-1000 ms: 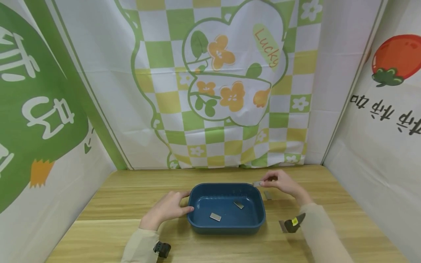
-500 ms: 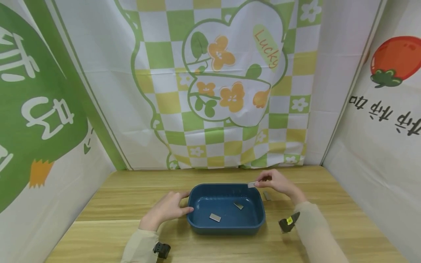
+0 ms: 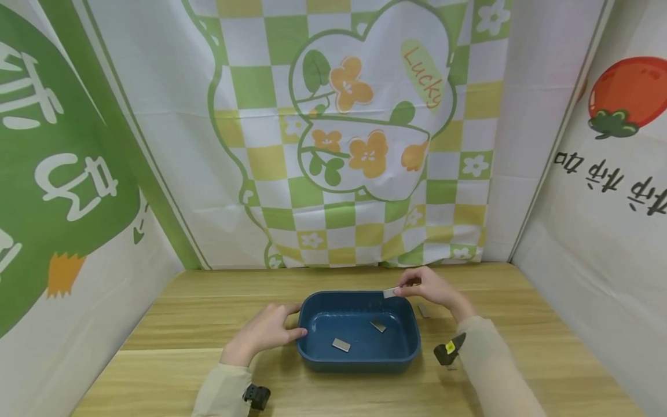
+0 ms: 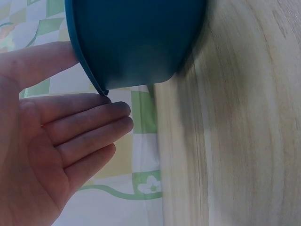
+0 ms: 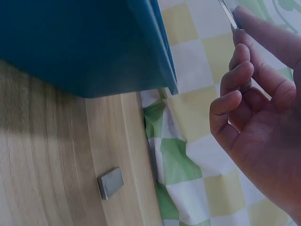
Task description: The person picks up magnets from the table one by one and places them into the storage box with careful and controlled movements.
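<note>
A dark blue rectangular tub stands on the wooden table. My left hand is at its left end, fairly straight fingers and thumb touching the rim; the left wrist view shows the palm and extended fingers. Between thumb and fingertips, my right hand pinches a small flat silver metal block at the tub's back right rim. That block shows edge-on in the right wrist view, the other fingers curled loosely. Inside the tub lie two similar blocks, one silver and one darker.
Another small metal block lies on the table right of the tub. One more block is partly hidden by the right wrist camera. A checkered cloth hangs along the table's back edge.
My right hand has moved left with the pinched metal block, from beyond the tub's right corner to over its back rim. The left hand and the tub have stayed put.
</note>
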Available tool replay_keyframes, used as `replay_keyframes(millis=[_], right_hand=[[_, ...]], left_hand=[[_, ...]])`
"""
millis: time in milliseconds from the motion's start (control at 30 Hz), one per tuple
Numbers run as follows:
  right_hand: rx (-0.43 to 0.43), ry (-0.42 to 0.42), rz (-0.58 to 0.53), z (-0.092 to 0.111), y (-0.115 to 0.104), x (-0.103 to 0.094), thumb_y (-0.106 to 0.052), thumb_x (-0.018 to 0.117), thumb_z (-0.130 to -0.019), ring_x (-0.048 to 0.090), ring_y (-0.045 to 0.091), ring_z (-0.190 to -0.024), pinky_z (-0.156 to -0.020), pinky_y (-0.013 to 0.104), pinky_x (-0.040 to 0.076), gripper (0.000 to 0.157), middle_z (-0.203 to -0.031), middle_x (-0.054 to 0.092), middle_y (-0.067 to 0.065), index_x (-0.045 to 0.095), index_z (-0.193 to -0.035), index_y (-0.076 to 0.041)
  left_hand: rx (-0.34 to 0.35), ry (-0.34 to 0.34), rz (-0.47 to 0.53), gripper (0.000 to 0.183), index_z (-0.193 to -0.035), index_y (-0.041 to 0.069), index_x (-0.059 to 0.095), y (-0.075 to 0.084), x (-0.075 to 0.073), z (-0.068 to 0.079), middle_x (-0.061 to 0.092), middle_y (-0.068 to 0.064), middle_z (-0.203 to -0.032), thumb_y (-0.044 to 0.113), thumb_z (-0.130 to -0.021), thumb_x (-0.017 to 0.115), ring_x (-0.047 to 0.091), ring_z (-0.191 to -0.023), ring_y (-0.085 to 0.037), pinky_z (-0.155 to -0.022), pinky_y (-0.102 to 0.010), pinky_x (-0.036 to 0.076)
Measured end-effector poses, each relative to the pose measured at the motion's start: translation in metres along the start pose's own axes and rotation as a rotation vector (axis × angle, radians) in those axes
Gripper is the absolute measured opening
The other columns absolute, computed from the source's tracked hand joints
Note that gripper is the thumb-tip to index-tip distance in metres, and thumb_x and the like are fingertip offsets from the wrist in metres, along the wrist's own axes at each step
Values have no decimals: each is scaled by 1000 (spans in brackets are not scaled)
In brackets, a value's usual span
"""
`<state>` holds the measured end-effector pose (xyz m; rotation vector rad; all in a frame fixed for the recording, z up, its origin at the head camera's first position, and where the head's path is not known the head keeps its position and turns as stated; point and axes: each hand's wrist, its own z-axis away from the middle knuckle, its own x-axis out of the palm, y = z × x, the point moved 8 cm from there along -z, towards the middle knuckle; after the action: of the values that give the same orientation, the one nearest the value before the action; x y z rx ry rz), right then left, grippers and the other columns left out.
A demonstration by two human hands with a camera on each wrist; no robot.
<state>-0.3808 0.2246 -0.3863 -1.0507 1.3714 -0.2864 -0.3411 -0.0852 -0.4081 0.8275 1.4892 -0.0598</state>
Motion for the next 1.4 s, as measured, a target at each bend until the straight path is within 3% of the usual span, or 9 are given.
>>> replay_keyframes(millis=[533, 1400], right_hand=[[-19, -40, -9, -10, -7, 8, -25, 70, -85, 58, 13, -72, -67, 28, 48, 16, -82, 68, 1, 72, -89, -10], [5, -112, -21, -27, -16, 22, -28, 70, -85, 62, 16, -81, -76, 32, 52, 18, -88, 69, 2, 71, -89, -10]], left_hand=[[-5, -6, 7, 56, -128, -1, 57, -1, 2, 0, 61, -17, -127, 32, -84, 71, 58, -116, -36, -96, -52, 48], [-10, -11, -7, 56, -127, -1, 58, -2, 2, 0, 62, -17, -125, 33, -85, 70, 59, -115, -35, -94, -50, 49]])
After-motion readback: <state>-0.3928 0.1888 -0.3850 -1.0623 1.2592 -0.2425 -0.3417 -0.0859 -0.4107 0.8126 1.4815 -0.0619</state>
